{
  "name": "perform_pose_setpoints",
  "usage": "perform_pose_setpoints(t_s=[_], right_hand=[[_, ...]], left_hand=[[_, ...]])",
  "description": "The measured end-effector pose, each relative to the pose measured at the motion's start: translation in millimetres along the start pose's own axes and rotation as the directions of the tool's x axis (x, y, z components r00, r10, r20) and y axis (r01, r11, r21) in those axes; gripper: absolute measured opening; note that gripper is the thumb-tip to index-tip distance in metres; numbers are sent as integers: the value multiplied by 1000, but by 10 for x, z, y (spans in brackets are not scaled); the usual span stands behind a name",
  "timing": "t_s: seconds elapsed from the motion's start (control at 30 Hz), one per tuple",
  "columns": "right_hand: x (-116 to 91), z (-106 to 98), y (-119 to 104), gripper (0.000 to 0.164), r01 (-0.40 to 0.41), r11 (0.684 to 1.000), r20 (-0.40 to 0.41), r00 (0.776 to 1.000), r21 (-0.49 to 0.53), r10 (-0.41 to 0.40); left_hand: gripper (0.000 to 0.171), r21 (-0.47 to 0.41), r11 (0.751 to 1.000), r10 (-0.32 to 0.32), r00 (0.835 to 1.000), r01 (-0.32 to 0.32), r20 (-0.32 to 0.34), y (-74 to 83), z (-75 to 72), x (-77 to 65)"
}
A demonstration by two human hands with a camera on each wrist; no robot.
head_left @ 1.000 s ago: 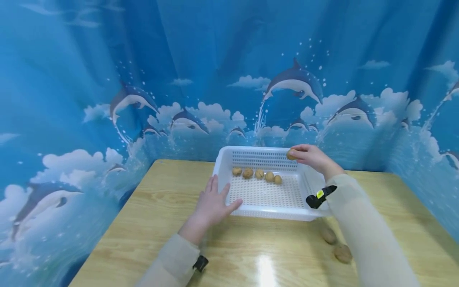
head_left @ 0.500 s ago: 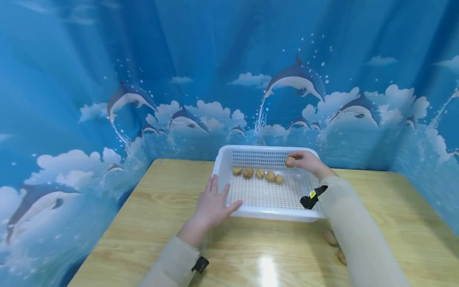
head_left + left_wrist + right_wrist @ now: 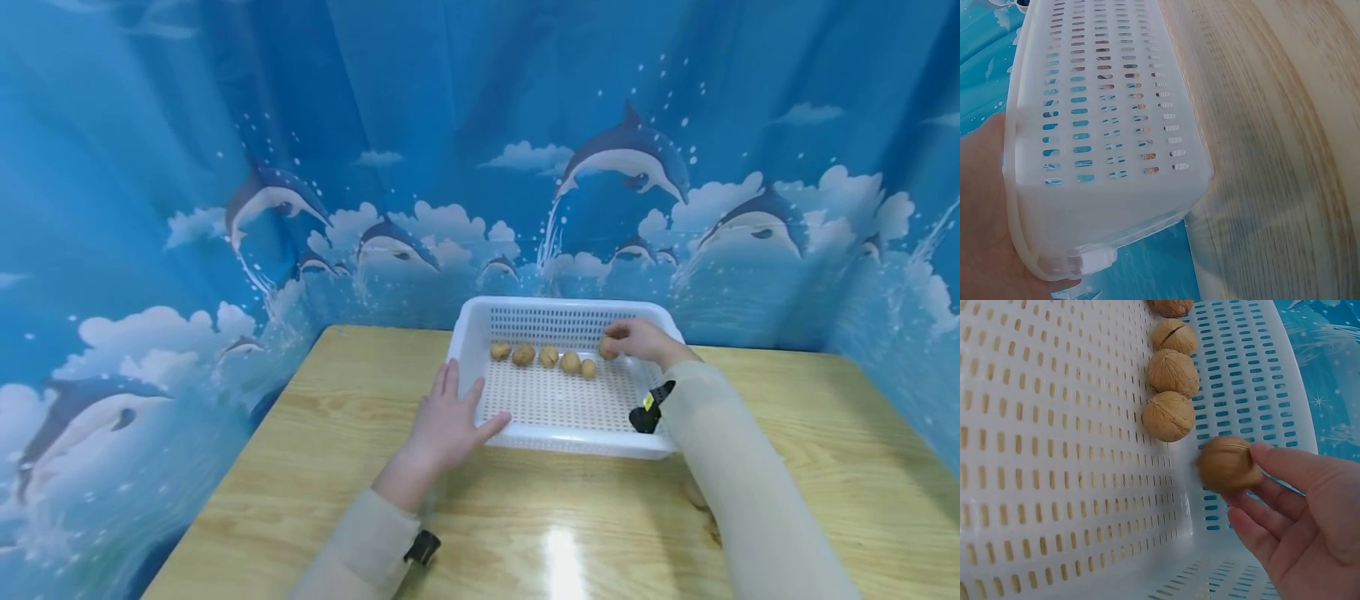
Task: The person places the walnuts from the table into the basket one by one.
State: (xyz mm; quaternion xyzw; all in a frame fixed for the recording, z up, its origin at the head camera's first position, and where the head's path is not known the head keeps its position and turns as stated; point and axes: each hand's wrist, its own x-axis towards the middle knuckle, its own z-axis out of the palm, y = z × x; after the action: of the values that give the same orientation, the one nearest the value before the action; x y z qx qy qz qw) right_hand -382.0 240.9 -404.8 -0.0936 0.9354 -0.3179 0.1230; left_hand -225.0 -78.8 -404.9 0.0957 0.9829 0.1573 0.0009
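A white perforated plastic basket (image 3: 581,435) stands on the table, with several walnuts (image 3: 1169,417) in a row along its far wall. My right hand (image 3: 647,342) is inside the basket near the far right corner, pinching a walnut (image 3: 1227,464) between thumb and fingers. In the right wrist view that walnut is slightly blurred and apart from the last one of the row. My left hand (image 3: 446,421) rests on the basket's near left corner with fingers spread. The left wrist view shows the left hand (image 3: 982,212) against the basket's rim, its fingertips mostly hidden.
Two more brown nuts (image 3: 695,493) lie on the wooden table (image 3: 360,400) right of the basket's front, mostly covered by the right sleeve. A blue curtain with dolphins (image 3: 450,125) hangs right behind the basket and around the sides.
My right hand has lowered the walnut from above the far right rim down into the basket, moving it closer to the row. The left hand has stayed on the basket corner.
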Motion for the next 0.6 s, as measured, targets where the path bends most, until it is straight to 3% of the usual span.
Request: perform_pose_setpoints(t_s=[0.37, 0.6], right_hand=[[-21, -59, -118, 43, 16, 999, -60, 998, 41, -13], [-196, -300, -316, 54, 71, 988, -89, 994, 135, -60]], left_hand=[[81, -4, 1000, 1, 1000, -1, 2, 15, -22, -17], [82, 32, 1000, 2, 1000, -2, 13, -2, -12, -1]])
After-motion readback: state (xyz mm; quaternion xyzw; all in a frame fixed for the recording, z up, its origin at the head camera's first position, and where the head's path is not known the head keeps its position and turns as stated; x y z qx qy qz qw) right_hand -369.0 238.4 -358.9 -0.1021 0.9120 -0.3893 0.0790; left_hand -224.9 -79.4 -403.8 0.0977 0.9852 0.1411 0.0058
